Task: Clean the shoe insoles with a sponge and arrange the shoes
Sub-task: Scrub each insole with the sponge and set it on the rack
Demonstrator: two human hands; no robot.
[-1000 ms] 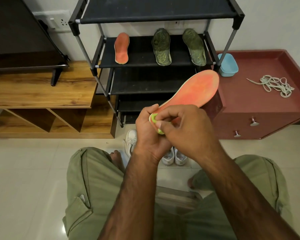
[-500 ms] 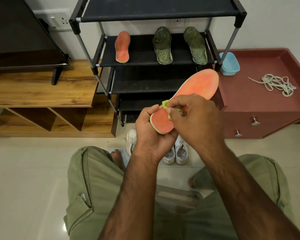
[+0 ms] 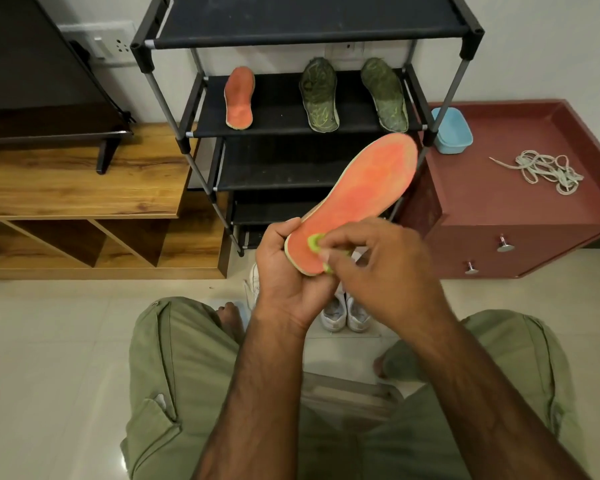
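My left hand (image 3: pixel 284 278) grips the heel end of an orange insole (image 3: pixel 364 192), whose toe points up and right in front of the shoe rack. My right hand (image 3: pixel 381 268) pinches a small green sponge (image 3: pixel 314 242) and presses it on the insole's heel area. A second orange insole (image 3: pixel 239 98) and two dark green insoles (image 3: pixel 318 95) (image 3: pixel 384 95) lie on the rack's (image 3: pixel 201 98) second shelf. White shoes (image 3: pixel 343 313) stand on the floor under my hands, partly hidden.
A blue tub (image 3: pixel 451 130) and a bundle of white laces (image 3: pixel 544 171) sit on the red drawer cabinet (image 3: pixel 520 216) at right. A wooden TV unit (image 3: pixel 84 181) stands at left. My knees in green trousers fill the foreground on the tiled floor.
The sponge went from the heel tip up the insole, then back down onto the heel area. The insole has stayed in my left hand, shifting only slightly.
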